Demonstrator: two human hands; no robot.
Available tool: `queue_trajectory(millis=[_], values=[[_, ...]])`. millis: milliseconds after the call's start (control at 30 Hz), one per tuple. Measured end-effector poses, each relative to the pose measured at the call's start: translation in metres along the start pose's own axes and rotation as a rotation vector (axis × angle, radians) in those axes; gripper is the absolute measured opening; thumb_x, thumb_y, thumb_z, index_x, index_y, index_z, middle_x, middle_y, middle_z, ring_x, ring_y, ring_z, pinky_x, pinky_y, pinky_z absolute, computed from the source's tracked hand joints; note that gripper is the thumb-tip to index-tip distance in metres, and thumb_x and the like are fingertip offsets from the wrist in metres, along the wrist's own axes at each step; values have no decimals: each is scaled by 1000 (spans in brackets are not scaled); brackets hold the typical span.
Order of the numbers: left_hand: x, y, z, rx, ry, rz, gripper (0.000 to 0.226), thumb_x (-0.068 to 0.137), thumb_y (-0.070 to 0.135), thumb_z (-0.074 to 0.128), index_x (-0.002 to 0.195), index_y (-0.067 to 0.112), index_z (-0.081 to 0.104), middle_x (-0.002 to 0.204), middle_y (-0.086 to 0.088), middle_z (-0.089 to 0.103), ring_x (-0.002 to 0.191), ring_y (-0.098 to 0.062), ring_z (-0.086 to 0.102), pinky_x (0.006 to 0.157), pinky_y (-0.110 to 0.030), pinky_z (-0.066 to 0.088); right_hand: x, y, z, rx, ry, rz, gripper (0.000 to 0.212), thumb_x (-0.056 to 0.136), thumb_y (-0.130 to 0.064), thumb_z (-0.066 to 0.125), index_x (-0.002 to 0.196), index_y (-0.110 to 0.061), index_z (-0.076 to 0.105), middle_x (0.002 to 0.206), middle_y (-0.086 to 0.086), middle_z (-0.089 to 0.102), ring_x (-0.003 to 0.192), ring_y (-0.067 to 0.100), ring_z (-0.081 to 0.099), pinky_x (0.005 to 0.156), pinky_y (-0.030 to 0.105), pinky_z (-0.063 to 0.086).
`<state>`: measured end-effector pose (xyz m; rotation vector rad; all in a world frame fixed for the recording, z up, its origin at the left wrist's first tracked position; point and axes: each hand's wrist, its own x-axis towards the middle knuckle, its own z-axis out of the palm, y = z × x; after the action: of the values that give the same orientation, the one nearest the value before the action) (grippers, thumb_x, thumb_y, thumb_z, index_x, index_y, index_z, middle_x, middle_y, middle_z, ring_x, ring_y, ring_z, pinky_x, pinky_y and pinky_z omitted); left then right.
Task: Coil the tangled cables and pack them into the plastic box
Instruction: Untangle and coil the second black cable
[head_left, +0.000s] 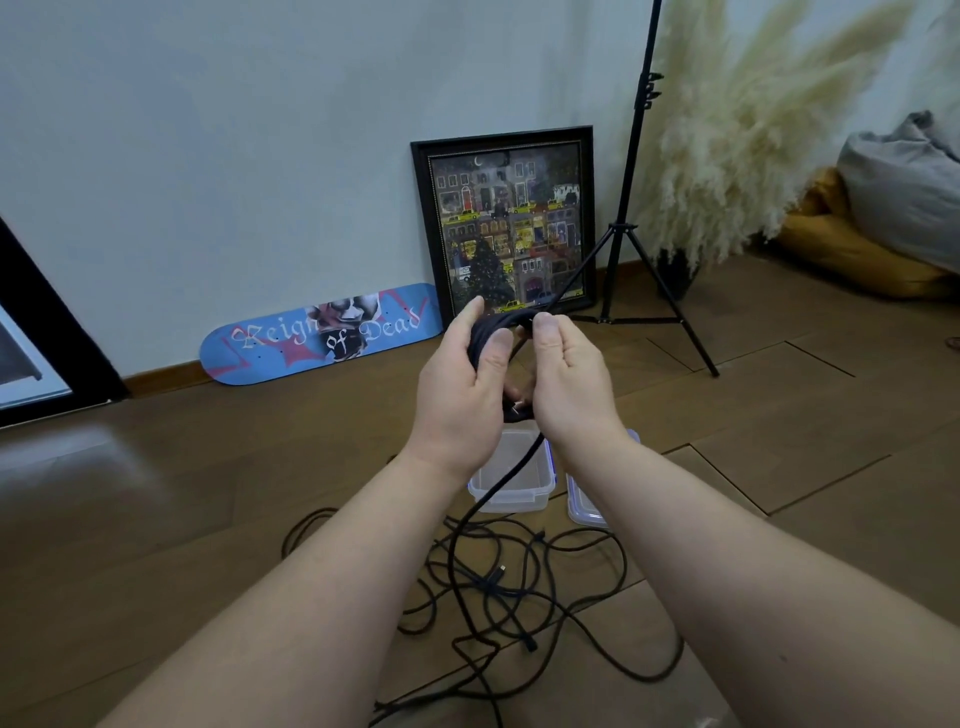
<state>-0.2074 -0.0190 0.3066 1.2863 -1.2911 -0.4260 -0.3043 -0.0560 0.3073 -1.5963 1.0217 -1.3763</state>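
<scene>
Both hands are raised over the floor around a coil of black cable (503, 323). My left hand (462, 384) grips the coil, thumb pressed across its loops. My right hand (563, 379) holds the coil's right side, fingers curled round it. One strand of cable (498, 483) hangs down from the coil to a tangle of black cables (519, 597) spread on the floor. Below my hands stands the clear plastic box (511, 480), open, with nothing visible inside it but the strand passing in front. Its lid (584, 506) lies just to its right, partly hidden by my right forearm.
A blue skateboard deck (322, 335) and a framed picture (511, 223) lean against the wall. A black tripod stand (623, 234), pampas grass (737, 135) and cushions (883, 223) are at the right. The floor is wooden.
</scene>
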Motion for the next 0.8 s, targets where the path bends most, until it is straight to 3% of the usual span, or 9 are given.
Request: queue_trajectory(millis=[67,233,367,467,533,633,700,800], values=[[-2,3,-1,-56,6,25,40,103,25,46,143,19,44,69,-1,61,60,-5,56,63,-16,46,1,1,0,22,-19,-3,40,105,-32,36,93,-1,58,69,3,50,65,18,46,62,36,41],[0,3,-8,-145,45,52,25,103,20,46,126,22,54,48,9,51,50,-5,50,57,-18,45,0,-2,-5,179,-95,57,40,102,-30,46,82,2,60,61,15,55,54,21,54,60,38,48],[-1,1,-6,-141,32,32,22,103,19,48,123,23,54,52,11,52,51,-4,49,57,-17,43,-2,2,-5,106,-58,15,39,102,-32,48,66,-20,61,63,18,63,52,21,59,61,44,53],[-4,2,-2,-138,-2,32,27,102,20,49,127,30,53,68,11,54,59,-4,50,60,-19,44,-1,8,-5,-21,18,-30,42,101,-37,47,64,-21,61,60,12,66,53,19,63,62,42,54],[-6,5,0,-146,14,41,27,103,15,46,122,32,55,65,10,53,52,-5,47,54,-17,43,-1,10,-5,-99,40,-48,46,101,-40,46,64,-16,60,59,7,65,53,16,63,60,38,53],[-7,5,0,-143,84,57,26,103,14,45,114,32,60,61,3,49,53,-13,43,48,-14,40,-3,11,-3,-166,57,-82,40,101,-40,46,64,-30,58,59,-2,62,57,16,63,59,34,50],[-6,4,0,-134,121,44,25,104,15,45,111,31,62,61,6,49,54,-13,43,47,-13,40,-4,10,-2,-184,43,-111,31,101,-37,47,75,-29,63,62,-5,62,63,18,64,61,35,50],[-2,3,-3,-132,163,7,23,105,17,43,109,29,62,47,12,44,45,-7,41,46,-23,42,-7,9,-2,-233,-81,-136,26,103,-28,43,117,-24,64,79,-8,65,78,15,62,69,25,44]])
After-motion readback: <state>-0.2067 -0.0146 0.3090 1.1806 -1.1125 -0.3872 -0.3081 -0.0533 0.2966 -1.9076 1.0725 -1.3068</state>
